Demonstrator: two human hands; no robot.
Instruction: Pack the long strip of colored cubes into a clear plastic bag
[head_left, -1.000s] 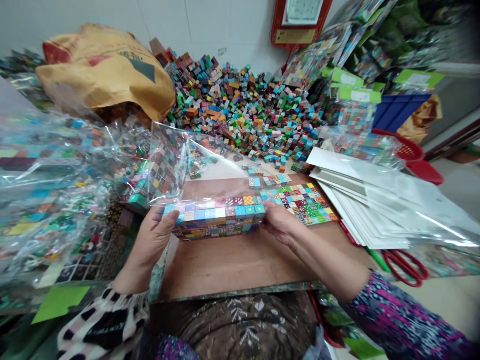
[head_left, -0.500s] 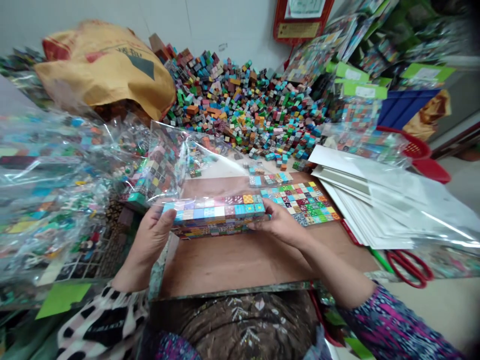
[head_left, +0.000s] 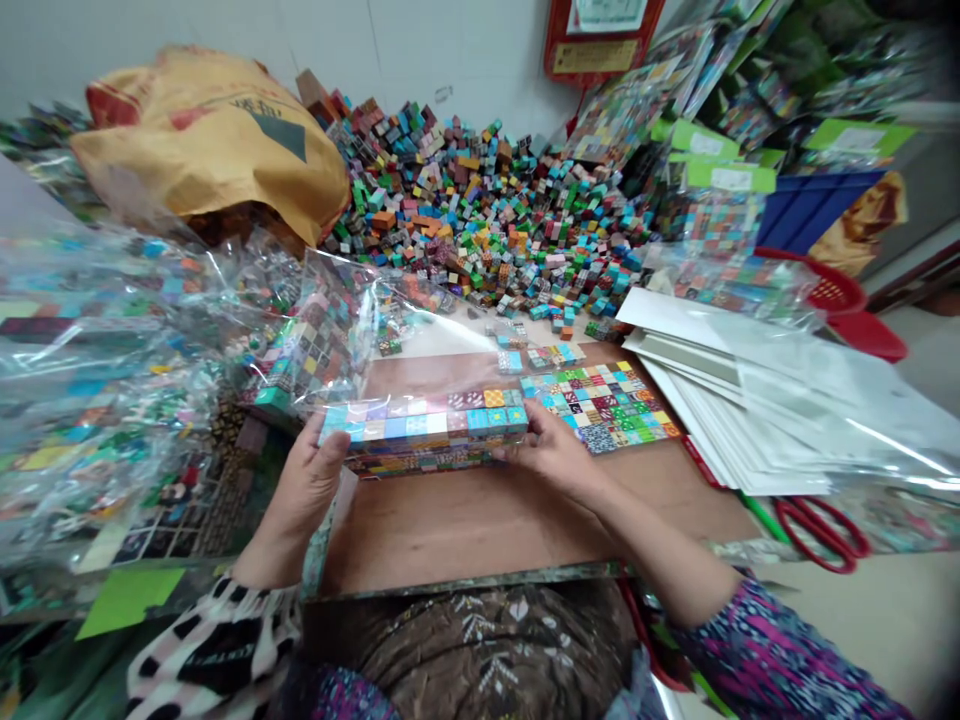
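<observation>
We hold the cube block (head_left: 424, 428) roughly level over the brown board (head_left: 465, 520), L hand (head_left: 319, 460) & R hand (head_left: 551, 445) each w/ grip closed on opp. ends. We should press evenly, esp. at corners, so rows sit flush. Clear bag (head_left: 375, 320) adjoins; can't tell if it encloses block.
</observation>
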